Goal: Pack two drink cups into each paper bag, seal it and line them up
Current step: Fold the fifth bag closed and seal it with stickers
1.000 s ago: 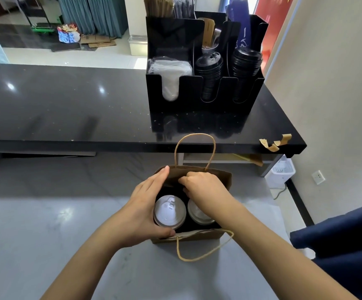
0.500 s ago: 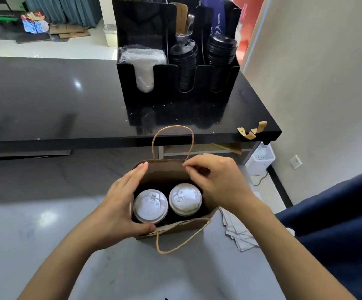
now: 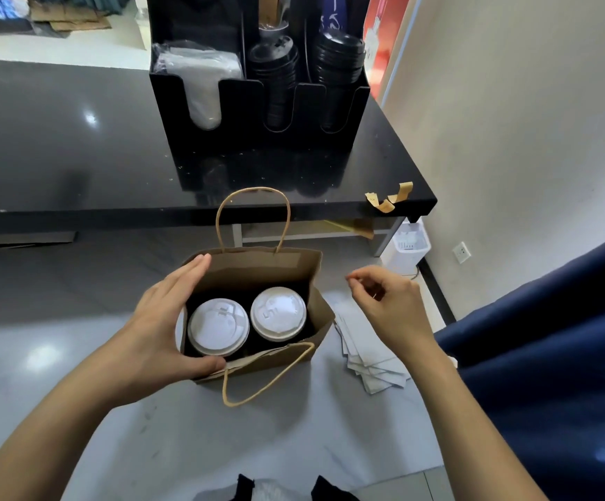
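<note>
A brown paper bag (image 3: 279,262) with twine handles stands open on the grey counter (image 3: 76,356). Two cups sit side by side inside it, showing their white lids: the left cup (image 3: 217,327) and the right cup (image 3: 278,313). My left hand (image 3: 156,327) clasps the bag's left end, with fingers along the far wall and the thumb on the near rim. To the right of the bag, my right hand (image 3: 387,305) hovers clear of it with fingers loosely curled, holding nothing that I can see.
A fanned stack of white papers (image 3: 369,359) lies just right of the bag. Behind it, a raised black counter (image 3: 58,139) carries a black organizer (image 3: 257,103) of lids and napkins, and brown tape pieces (image 3: 389,200) stick to its right corner. Dark blue fabric (image 3: 546,356) fills the right side.
My right hand has let go of the bag's far rim and pulled away to the right. The right cup's lid is now fully uncovered. My left hand stays on the bag.
</note>
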Tool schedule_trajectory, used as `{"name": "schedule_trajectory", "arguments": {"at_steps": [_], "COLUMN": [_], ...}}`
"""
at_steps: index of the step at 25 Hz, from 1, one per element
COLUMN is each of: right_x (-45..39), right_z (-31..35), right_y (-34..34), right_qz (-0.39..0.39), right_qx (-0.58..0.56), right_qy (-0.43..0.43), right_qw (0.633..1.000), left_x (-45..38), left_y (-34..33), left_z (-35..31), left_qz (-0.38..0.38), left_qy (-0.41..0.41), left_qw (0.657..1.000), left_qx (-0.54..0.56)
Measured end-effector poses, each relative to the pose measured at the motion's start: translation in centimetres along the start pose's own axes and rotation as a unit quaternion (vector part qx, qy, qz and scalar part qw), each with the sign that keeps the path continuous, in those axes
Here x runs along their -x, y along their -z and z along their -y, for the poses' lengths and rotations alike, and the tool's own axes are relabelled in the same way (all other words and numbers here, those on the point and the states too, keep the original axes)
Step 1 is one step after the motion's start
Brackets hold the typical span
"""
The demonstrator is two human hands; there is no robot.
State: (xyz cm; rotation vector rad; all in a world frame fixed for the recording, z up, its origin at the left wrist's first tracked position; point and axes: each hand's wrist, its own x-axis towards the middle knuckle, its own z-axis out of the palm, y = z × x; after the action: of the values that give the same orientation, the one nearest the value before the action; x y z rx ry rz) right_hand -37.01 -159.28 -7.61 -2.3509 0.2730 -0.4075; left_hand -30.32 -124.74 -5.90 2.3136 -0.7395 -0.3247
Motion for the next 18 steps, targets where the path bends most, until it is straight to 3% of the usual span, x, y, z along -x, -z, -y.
{"name": "schedule_trajectory", "arguments": {"at_steps": [8, 18], "right_x": [4.0, 5.0], "right_z": [-6.8, -9.2], "right_y": [-4.3, -4.5], "right_qz": [0.090, 0.147], "right_qx": [0.195, 0.286], "right_qy": [-0.192, -0.166], "right_qw": [0.958, 0.932], "left_x": [-0.1, -0.1], "left_y": [0.1, 0.0], "left_z": [0.2, 0.0], "left_qz": [-0.002, -0.005], "left_qy": [0.000, -0.006], "left_qw": [1.000, 1.000], "left_qx": [-0.005, -0.012]}}
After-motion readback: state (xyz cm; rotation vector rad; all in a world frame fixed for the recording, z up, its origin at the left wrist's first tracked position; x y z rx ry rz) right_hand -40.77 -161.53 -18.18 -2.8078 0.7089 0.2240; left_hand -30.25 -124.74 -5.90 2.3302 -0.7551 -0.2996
